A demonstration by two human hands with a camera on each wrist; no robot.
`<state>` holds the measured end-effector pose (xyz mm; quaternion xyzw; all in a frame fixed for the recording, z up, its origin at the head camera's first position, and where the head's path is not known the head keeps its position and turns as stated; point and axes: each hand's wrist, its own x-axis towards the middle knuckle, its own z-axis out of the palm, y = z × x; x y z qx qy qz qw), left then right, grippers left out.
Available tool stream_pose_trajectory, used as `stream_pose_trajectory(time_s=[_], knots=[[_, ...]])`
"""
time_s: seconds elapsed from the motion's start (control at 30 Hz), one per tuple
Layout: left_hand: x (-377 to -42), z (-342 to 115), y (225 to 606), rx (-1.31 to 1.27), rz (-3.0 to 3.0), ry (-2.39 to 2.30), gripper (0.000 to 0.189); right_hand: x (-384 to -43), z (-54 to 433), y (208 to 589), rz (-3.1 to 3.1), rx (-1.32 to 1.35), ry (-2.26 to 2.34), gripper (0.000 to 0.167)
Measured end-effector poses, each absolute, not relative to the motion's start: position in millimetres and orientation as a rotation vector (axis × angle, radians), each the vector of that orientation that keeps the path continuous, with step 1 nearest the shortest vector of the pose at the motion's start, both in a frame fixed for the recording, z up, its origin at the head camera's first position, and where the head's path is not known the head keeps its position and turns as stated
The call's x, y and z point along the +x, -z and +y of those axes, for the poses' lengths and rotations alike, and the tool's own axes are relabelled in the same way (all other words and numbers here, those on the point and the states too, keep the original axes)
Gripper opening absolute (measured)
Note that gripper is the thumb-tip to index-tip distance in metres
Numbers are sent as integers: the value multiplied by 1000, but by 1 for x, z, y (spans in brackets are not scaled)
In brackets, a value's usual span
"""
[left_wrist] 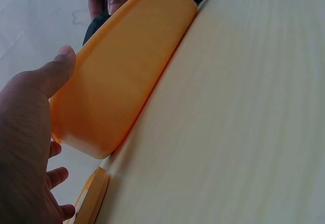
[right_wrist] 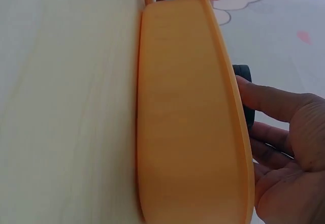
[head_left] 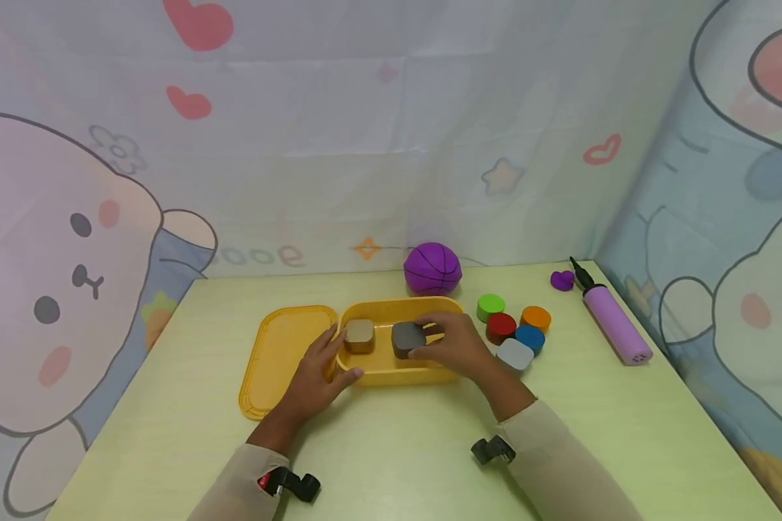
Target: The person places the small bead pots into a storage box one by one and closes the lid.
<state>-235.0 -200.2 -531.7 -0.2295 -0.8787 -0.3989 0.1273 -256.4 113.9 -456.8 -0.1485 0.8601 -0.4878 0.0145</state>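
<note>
A yellow plastic box stands on the table with its top uncovered. My right hand reaches into its right part and pinches a dark grey rounded-square block between thumb and fingers. In the right wrist view, the same block shows just above the box's rim, thumb on its near side. A tan rounded-square block sits in the box's left part. My left hand is at the box's left end, fingers spread. Its thumb touches the rim in the left wrist view.
Left of the box lies a flat yellow lid. Beyond the box is a purple ball. To the right cluster green, red, orange, blue and white blocks, then a purple piece and a lilac hand pump.
</note>
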Motion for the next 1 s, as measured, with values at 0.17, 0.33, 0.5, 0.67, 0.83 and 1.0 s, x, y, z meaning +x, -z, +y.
stream_pose_trajectory(time_s=[0.17, 0.33, 0.5, 0.67, 0.83, 1.0], knots=[[-235, -200, 528, -670, -2527, 1179, 85, -259, 96, 459, 2740, -608, 1451, 51], [-233, -199, 523, -633, -2623, 1202, 84, -262, 82, 461, 2766, -611, 1376, 50], [-232, -197, 519, -606, -2683, 1185, 83, -262, 70, 461, 2740, -594, 1334, 50], [-232, -197, 518, -614, -2669, 1186, 82, -263, 63, 462, 2726, -616, 1310, 45], [-232, -197, 519, -617, -2671, 1176, 82, -266, 57, 466, 2735, -672, 1265, 37], [-233, -197, 519, -616, -2682, 1155, 83, -270, 51, 469, 2757, -683, 1205, 34]])
